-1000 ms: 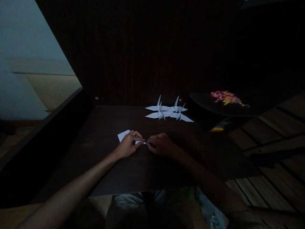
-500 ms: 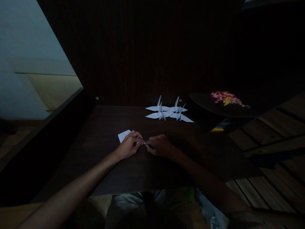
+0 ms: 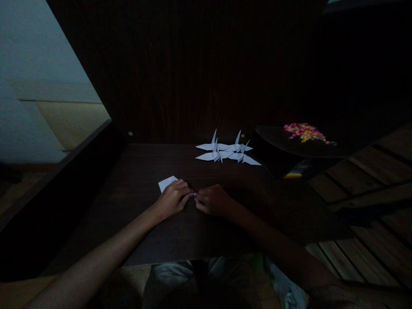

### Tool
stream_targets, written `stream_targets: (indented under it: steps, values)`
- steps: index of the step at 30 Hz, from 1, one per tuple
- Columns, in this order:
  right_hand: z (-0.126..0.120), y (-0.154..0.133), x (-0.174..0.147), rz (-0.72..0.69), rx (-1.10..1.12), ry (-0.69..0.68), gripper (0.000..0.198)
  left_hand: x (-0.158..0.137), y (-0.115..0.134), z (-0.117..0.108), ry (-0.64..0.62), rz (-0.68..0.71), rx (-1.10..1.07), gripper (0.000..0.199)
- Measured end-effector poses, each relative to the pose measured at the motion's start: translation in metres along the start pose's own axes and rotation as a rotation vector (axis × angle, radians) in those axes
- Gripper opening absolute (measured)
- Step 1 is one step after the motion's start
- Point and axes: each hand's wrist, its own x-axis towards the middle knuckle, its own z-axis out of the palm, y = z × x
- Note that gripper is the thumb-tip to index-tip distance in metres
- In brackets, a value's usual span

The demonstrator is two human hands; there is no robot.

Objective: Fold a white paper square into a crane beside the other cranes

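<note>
1. Left hand: fingers curled close together, thumb and forefinger nearly closed, with hold of the white paper. The palm covers most of the sheet; a flat, crisp-edged corner shows at 11 o'clock.
2. Right hand: at 3 o'clock from the left, fingers bunched and curled, thumb and fingertips apparently pinching the narrow paper tip between the hands. Dim light hides the exact grip.
3. The step appears to be shaping or creasing that tip. Anchor the sheet with the left hand; work the point with the right fingertips only. Align the edges before pressing. Use light, even pressure, since a thin point likely crumples or tears easily.
4. Work surface: the table is dark, wood-grained and flat, a firm backing for creases.
5. At 1 o'clock from the hands, four white paper birds stand close together, with long tapered wings and sharp upright points.
6. At 2 o'clock, farther out, a dark, curved-edge shelf bears a heap of small pieces, pink and yellow.
</note>
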Motion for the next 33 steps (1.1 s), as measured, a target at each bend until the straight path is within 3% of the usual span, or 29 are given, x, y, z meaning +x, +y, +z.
stream_targets:
  steps: [8, 19, 25, 29, 33]
  values:
    - [-0.01, 0.001, -0.001, 0.091, 0.042, 0.023, 0.021, 0.001, 0.0, -0.002, 0.007, 0.036, 0.03, 0.022]
    - [-0.004, -0.003, -0.001, 0.049, 0.033, 0.027, 0.02, 0.0, -0.001, -0.005, -0.009, 0.065, 0.099, 0.022]
    - [0.002, 0.01, 0.0, 0.111, 0.205, 0.23, 0.012, -0.003, -0.007, -0.014, -0.044, 0.085, -0.026, 0.027]
    - [0.003, 0.016, 0.004, 0.054, 0.324, 0.405, 0.015, -0.003, -0.01, -0.017, -0.037, 0.025, -0.053, 0.02]
    - [0.007, 0.016, 0.009, -0.015, 0.414, 0.438, 0.026, -0.002, -0.013, -0.015, -0.035, 0.006, -0.062, 0.014]
